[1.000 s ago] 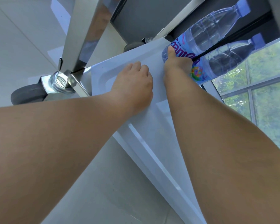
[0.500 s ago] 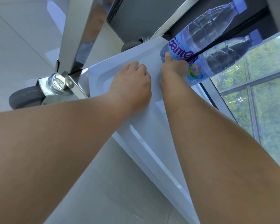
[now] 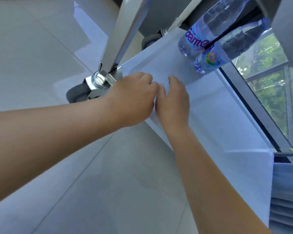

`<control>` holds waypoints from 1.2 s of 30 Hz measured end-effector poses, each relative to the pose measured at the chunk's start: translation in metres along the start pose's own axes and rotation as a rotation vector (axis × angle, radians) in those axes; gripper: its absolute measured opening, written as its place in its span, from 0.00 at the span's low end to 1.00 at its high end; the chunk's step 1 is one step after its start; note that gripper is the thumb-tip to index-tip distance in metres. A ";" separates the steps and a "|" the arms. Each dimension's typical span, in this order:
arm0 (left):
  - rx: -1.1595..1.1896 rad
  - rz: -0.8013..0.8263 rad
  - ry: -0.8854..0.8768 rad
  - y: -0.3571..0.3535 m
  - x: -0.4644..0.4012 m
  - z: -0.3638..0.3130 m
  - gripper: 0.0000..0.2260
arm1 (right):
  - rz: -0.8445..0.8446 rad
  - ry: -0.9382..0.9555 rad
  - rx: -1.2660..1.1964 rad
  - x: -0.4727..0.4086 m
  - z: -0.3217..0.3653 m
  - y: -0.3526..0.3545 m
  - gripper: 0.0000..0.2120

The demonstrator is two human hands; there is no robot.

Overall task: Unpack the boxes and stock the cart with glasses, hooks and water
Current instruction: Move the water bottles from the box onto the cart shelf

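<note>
Water bottles (image 3: 215,29): two clear plastic ones lie side by side on the cart's bottom shelf (image 3: 227,119), at its far end, bases towards me and necks pointing away. A second ago my right hand (image 3: 173,102) was on the nearer bottle's base, thumb against it. It has now come off and drawn back towards me. It hangs over the shelf with the fingers loosely extended and holds nothing. My left hand (image 3: 134,97) has slid back as well, nearer the front corner of the shelf. Its fingers are curled under, empty as far as I can see. I cannot tell whether it touches the shelf.

Finding: both bottles stay where they lay with no hand on them, so I judge this placement finished. The rest of the shelf is free for further stock. No glasses or hooks are in view.

Materials: the bottles are thin ribbed plastic with glossy printed labels, round-bodied and liable to roll. The shelf is a smooth pale panel with a shallow raised lip. The cart leg (image 3: 123,31) is polished square steel, bolted above a dark rubber caster (image 3: 78,93). The floor is glossy pale tile.
</note>
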State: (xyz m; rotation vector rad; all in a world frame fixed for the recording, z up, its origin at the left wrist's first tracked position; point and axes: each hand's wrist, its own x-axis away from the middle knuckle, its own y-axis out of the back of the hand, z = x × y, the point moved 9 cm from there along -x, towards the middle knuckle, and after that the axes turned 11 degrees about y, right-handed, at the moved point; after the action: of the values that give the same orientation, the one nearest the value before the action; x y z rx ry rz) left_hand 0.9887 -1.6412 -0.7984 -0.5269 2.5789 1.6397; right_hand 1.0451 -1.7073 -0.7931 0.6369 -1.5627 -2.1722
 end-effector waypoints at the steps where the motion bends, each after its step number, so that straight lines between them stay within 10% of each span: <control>1: 0.007 0.038 -0.004 0.012 0.014 0.004 0.07 | 0.036 0.015 -0.015 0.016 0.017 0.001 0.18; 13: -0.046 0.249 0.352 0.262 0.139 0.083 0.17 | 0.103 0.377 -0.120 0.074 0.299 0.099 0.11; 25: -0.190 0.243 0.462 0.563 0.050 0.153 0.13 | 0.260 0.408 -0.146 -0.054 0.507 0.271 0.15; 36: -0.288 0.351 0.508 0.597 -0.097 0.252 0.10 | 0.300 0.200 -0.278 -0.220 0.535 0.259 0.13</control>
State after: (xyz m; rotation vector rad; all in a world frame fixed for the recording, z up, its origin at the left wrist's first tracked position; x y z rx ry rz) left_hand 0.8622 -1.1636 -0.3685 -0.5969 2.9311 2.2743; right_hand 0.9339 -1.2492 -0.3694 0.4794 -1.1447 -1.9820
